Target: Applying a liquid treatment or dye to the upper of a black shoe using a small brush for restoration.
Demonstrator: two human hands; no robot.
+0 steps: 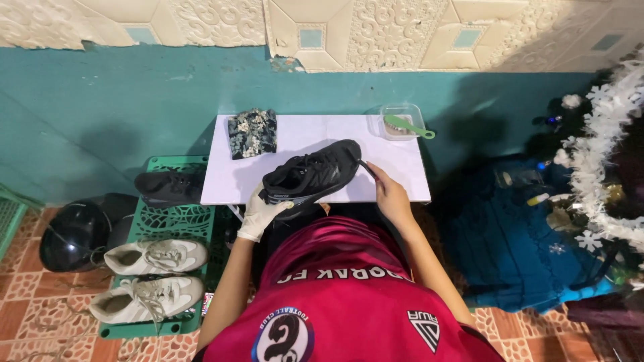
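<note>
Closest to the camera, a magenta jersey (342, 295) fills the lower middle of the view and hides the person's lap and whatever sits under the near edge of the small white table (402, 167). The left hand (258, 213), in a white glove, is cupped around the heel of a black sneaker (312, 175), fingers wrapped under the sole (the thumb side is hard to make out). The bare right hand (388, 194) is at the toe end, fingers pinched shut on a thin dark tool (367, 169) whose tip touches the shoe's toe; what kind of tool it is cannot be told. So the sneaker lies between the two hands, tilted, its sole partly over the table's near edge.

To the left on the tiled floor, a green plastic crate (176, 218) carries two white sneakers (151, 275) and a second black shoe (164, 188), with a black helmet (75, 233) beside it. Farther back on the table lie a folded floral cloth (252, 133) and a clear tub (402, 119) with a green brush (406, 125) resting across it. At the right, a blue bag (510, 234) is partly cut off behind white tinsel (604, 147).
</note>
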